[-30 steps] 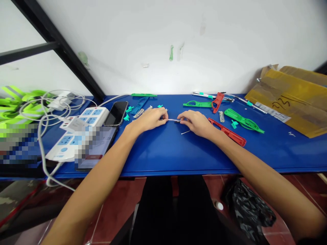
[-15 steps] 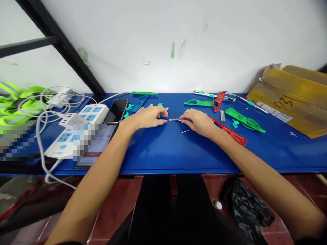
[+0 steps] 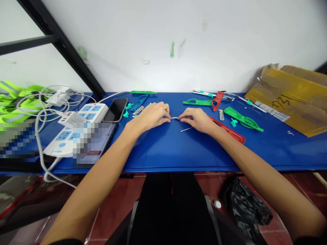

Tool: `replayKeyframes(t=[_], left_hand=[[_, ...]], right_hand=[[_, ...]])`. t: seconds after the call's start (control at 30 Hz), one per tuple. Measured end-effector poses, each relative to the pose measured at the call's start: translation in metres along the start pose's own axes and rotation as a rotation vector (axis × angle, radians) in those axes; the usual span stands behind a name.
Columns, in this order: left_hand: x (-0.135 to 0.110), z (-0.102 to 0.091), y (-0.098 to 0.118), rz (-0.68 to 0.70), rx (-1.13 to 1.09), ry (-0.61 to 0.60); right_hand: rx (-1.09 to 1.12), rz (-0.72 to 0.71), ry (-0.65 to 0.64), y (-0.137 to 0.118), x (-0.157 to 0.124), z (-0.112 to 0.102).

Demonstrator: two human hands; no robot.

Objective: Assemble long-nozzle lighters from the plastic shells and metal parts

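Note:
Thin pale wire-like strands (image 3: 174,118) stretch between my two hands, low over the blue table (image 3: 163,149). My left hand (image 3: 157,115) pinches their left end between thumb and fingertips. At the other end, my right hand (image 3: 195,119) is closed on the strands, its fingers curled. A thin white-tipped stick (image 3: 186,129) pokes out below my right hand; whether the fingers touch it I cannot tell. Just behind my left hand lie a small clear-and-metal piece (image 3: 138,110) and a blue plastic piece (image 3: 139,102). A red plastic piece (image 3: 230,132) lies partly behind my right wrist.
Green plastic pieces (image 3: 242,119), another red piece (image 3: 218,101) and metal rods (image 3: 212,94) lie at the back right, near a cardboard box (image 3: 293,98). On the left are a power strip (image 3: 95,108), a phone (image 3: 116,110), a tablet (image 3: 102,143) and loose cables.
My left hand has shifted slightly right toward my right hand, so the visible stretch of strands is shorter. My right hand stays almost in place.

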State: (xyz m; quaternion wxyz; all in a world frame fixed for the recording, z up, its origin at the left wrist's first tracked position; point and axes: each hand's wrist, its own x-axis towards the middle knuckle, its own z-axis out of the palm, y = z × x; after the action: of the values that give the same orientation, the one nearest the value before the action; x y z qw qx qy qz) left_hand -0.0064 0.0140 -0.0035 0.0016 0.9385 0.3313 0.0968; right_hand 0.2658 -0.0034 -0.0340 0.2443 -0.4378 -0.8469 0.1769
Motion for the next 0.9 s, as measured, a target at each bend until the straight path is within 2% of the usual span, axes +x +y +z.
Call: replayKeyframes(t=[0.33, 0.53, 0.67, 0.9], left_hand=[[0.004, -0.001, 0.017, -0.157, 0.031, -0.006], [0.0, -0.006, 0.014, -0.08, 0.061, -0.009], [0.001, -0.007, 0.017, -0.082, 0.075, -0.051], [0.009, -0.003, 0.03, -0.268, 0.013, -0.09]], right_hand=[[0.008, -0.016, -0.015, 0.002, 0.002, 0.0], [-0.004, 0.003, -0.033, -0.001, 0.002, -0.001], [-0.017, 0.028, -0.024, -0.003, 0.001, 0.0], [-0.042, 0.019, -0.024, -0.002, 0.0, 0.001]])
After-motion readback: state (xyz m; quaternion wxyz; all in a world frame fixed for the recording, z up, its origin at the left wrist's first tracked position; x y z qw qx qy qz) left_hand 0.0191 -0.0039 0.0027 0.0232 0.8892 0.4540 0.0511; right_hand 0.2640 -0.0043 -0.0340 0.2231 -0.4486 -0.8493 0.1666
